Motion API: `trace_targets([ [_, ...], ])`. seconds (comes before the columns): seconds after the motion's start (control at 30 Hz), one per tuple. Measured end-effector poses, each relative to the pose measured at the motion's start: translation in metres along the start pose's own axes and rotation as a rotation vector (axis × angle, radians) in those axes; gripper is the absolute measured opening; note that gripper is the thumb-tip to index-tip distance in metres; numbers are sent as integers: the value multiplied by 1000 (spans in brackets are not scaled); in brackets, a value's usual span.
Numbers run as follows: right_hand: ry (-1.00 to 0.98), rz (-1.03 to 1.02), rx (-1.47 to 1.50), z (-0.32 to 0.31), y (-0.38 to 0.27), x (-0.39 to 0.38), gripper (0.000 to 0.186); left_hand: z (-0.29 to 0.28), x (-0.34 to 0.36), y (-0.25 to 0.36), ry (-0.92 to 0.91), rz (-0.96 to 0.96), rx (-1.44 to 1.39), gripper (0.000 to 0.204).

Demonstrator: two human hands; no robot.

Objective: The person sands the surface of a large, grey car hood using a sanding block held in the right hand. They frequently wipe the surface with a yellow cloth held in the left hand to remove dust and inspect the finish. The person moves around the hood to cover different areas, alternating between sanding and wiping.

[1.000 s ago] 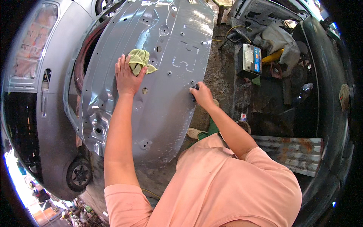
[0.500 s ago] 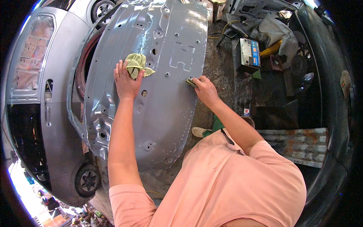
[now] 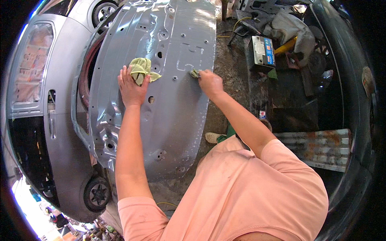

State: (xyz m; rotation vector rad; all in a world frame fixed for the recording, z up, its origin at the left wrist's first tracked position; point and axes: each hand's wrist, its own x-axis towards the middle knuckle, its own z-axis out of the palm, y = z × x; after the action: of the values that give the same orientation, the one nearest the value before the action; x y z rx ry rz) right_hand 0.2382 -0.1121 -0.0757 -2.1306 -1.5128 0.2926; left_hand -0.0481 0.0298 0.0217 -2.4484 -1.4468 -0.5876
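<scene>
A large grey metal car body panel (image 3: 169, 132), with several round and oval holes, lies in front of me. On its left part my left hand (image 3: 133, 88) rests with a crumpled yellow-green cloth (image 3: 140, 66) between thumb and fingers. The cloth touches the panel and droops to the right. My right hand (image 3: 210, 83) is closed around a small greenish pad (image 3: 194, 73), pressed to the panel near its right edge. My fingers partly hide the pad, so its exact kind cannot be made out. Dull whitish specks mark the surface below that hand.
A silver car (image 3: 68, 80) with a paper-covered window stands at the left. Right of the panel are a car battery (image 3: 262, 54), a grey cover (image 3: 295, 34) and a rusty corrugated metal sheet (image 3: 317, 149). A dark car body (image 3: 358, 120) curves along the right.
My right hand has slid the pad leftward and away from me, off the panel's right edge area. My left hand stays with the cloth; the view has shifted slightly.
</scene>
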Motion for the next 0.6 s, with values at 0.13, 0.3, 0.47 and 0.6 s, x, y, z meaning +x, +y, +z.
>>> trace_targets([
  [0.13, -42, -12, -21, 15, -17, -15, 32, 4, -1, -3, 10, 18, 6, 92],
  [0.3, -37, -107, 11, 16, -20, -58, 42, 0, -3, -2, -18, -3, 9, 93],
  [0.47, -16, -263, -12, 5, 6, -75, 46, 1, -2, -2, 16, 36, 5, 91],
  [0.6, -59, -311, -68, -4, 25, -77, 47, 1, -1, -3, -11, 9, 13, 93],
])
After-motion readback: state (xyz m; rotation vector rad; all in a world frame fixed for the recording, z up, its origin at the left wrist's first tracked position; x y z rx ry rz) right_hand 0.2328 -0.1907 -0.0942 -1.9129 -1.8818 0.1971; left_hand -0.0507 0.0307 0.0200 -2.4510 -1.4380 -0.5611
